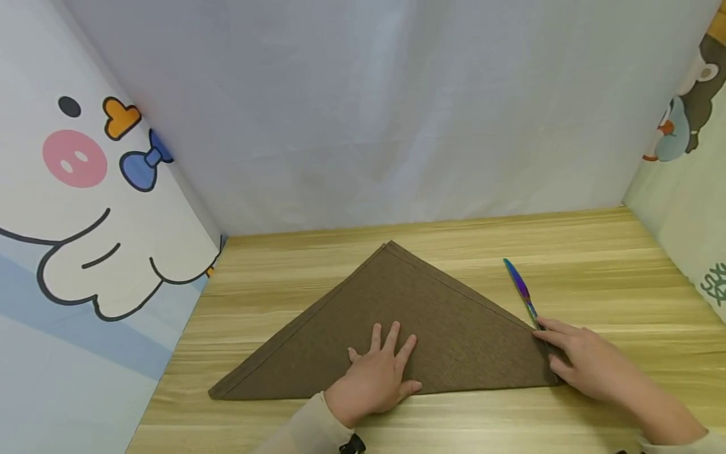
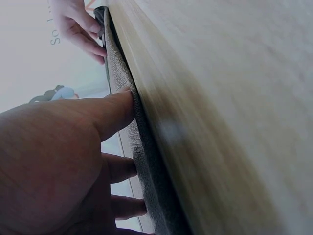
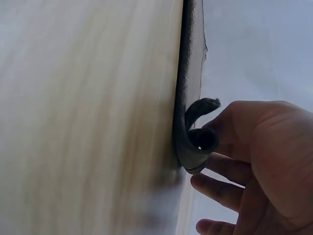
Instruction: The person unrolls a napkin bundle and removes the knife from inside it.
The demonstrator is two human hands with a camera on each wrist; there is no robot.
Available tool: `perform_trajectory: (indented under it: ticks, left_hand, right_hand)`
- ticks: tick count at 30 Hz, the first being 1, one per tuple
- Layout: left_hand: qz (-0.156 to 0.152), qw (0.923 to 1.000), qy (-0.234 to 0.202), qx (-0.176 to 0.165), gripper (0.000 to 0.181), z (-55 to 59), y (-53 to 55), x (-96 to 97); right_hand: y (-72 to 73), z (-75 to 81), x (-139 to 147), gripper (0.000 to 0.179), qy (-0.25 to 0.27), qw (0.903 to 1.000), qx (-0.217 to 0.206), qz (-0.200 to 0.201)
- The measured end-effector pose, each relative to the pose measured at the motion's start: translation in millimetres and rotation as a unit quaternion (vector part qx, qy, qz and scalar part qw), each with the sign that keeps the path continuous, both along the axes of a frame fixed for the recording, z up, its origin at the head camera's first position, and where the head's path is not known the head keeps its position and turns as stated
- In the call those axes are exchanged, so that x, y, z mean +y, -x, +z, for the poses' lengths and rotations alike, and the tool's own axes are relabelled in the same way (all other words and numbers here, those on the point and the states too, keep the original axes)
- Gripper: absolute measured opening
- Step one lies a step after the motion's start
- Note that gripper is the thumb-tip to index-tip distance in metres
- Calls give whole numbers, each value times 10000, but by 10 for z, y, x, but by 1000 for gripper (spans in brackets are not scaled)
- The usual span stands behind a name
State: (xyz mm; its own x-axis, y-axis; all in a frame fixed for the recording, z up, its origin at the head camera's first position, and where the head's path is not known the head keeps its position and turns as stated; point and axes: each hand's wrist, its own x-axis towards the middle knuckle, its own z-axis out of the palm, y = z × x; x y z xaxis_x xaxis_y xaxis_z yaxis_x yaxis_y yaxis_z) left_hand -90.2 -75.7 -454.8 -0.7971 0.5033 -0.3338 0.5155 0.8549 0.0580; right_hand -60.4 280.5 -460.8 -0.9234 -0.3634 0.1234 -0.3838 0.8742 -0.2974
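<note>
A brown cloth napkin [image 1: 454, 334] lies on the table folded into a triangle, its peak pointing away and its long folded edge towards me. My left hand [image 1: 374, 378] rests on its lower middle with the fingers spread; in the left wrist view the thumb [image 2: 117, 110] lies at the folded edge. At the right end, my right hand [image 1: 595, 362] pinches the napkin's corner. The right wrist view shows that corner [image 3: 195, 152] curled into a small roll against the fingers. A rainbow-coloured table knife [image 1: 517, 280] lies just beyond the right hand, its handle partly hidden by the fingers.
The wood-grain table [image 1: 283, 265] ends at a pale cloth backdrop [image 1: 397, 126]. A cartoon-printed panel [image 1: 170, 252] stands on the left and another printed panel [image 1: 680, 214] on the right.
</note>
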Motion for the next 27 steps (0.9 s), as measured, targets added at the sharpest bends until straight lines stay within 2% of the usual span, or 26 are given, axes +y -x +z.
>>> perform_trajectory:
  ticks: [5,12,27]
  left_hand:
    - [0,10000,-26,-40,76,-3,0,3]
    - [21,10000,2,-54,77,-39,21,2]
    - [25,10000,-74,-42,75,-31,13,-6]
  right_hand:
    - [-19,-1,60,39,111,9999,-65,49]
    - [-44,-10,104,40,274,9987,327,279]
    - [-101,-12,210,32,213,9978,425,457]
